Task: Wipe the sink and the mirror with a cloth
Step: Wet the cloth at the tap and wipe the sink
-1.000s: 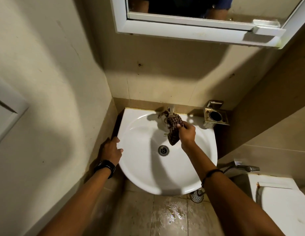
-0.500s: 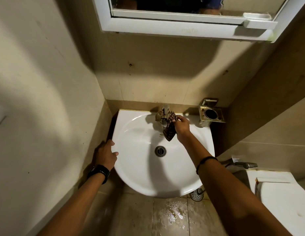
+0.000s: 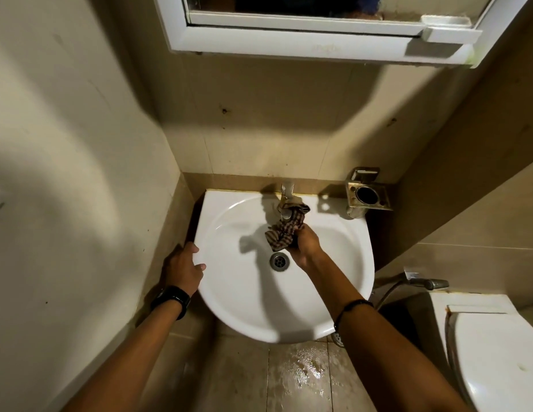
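A white round sink (image 3: pixel 244 304) hangs on the tiled back wall, with a drain (image 3: pixel 279 260) in its bowl. My right hand (image 3: pixel 307 244) grips a bunched checked cloth (image 3: pixel 284 230) just above the drain; the cloth's top end drapes against the metal tap (image 3: pixel 286 200). My left hand (image 3: pixel 184 268) holds the sink's left rim, fingers curled over the edge, a black watch on its wrist. The white-framed mirror (image 3: pixel 318 7) is above, only its lower strip in view.
A metal holder (image 3: pixel 367 195) is fixed to the wall at the sink's back right. A white toilet (image 3: pixel 497 346) and a spray handle (image 3: pixel 432 283) are to the right. The floor tiles (image 3: pixel 301 373) below the sink are wet. A wall runs close on the left.
My right hand has drawn the cloth down from the tap top toward the drain. The camera view has tilted down a little. My left hand stays on the rim.
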